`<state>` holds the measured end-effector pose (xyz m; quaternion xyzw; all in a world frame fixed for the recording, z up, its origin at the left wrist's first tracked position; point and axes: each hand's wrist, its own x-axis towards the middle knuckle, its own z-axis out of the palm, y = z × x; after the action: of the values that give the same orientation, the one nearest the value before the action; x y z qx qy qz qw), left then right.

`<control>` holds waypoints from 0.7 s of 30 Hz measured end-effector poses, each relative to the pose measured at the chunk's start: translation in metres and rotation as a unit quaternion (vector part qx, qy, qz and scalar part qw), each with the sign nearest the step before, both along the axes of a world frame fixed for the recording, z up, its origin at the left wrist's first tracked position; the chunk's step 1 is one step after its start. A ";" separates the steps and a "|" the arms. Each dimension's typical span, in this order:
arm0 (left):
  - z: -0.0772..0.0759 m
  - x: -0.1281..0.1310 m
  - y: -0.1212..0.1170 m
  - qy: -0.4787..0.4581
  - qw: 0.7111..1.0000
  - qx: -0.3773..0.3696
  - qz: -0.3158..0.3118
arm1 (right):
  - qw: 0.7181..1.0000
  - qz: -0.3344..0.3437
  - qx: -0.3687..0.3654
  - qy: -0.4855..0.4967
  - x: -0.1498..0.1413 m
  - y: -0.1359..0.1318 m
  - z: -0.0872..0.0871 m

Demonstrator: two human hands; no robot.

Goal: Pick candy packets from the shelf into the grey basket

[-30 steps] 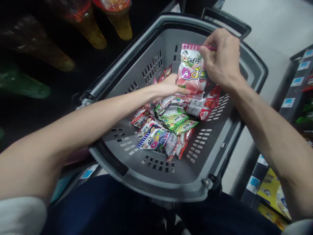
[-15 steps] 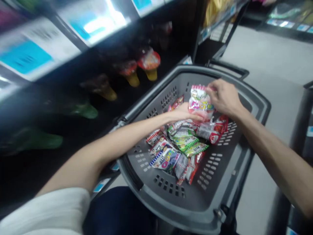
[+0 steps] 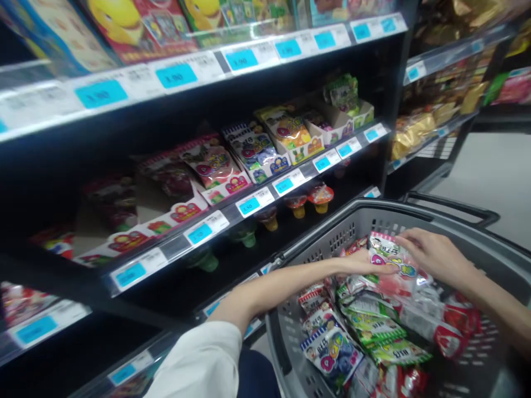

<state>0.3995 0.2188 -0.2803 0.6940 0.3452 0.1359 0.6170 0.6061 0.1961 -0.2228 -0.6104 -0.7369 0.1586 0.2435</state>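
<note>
Inside the grey shopping basket [image 3: 286, 337], both my hands are on a pink-and-white gummy candy bag [image 3: 392, 249]. My left hand [image 3: 360, 264] grips the bag's left side, with a digit lying across its front. At the upper right edge, my right hand [image 3: 435, 254] pinches the same bag with its fingers closed. Beneath it lie several other candy bags: a blueberry candy bag [image 3: 332, 354], green candy bags [image 3: 373, 326] and red ones [image 3: 460, 320]. The lower part of the held bag rests close over the pile; whether it touches is unclear.
Left of the basket stands a dark shelf unit with blue-and-white price tags [image 3: 253, 204]. Its middle shelf holds open cartons of gummy bags [image 3: 253, 146]. Below are jelly cups [image 3: 321, 196]; boxes with yellow cartoon figures [image 3: 120, 22] are above. A black basket handle [image 3: 452, 207] extends at the far end.
My view has swung up and left, bringing more shelves into sight, so the basket appears lower and further right. Both hands keep hold of the pink bag, which appears slightly lower against the pile.
</note>
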 end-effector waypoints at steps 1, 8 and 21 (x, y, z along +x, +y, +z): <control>0.000 -0.002 0.001 -0.013 1.000 0.006 0.011 | 1.000 0.005 0.004 0.011 0.000 0.001 0.000; 0.006 -0.019 0.013 -0.025 0.999 0.036 0.002 | 0.992 0.104 0.035 0.063 -0.009 -0.001 0.005; 0.116 -0.112 -0.043 0.024 0.989 0.028 0.140 | 0.987 0.162 -0.001 -0.009 -0.013 -0.005 0.003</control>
<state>0.2875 0.1759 -0.1638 0.6593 0.4496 0.2137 0.5635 0.5931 0.1912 -0.2195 -0.4847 -0.8280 0.1910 0.2075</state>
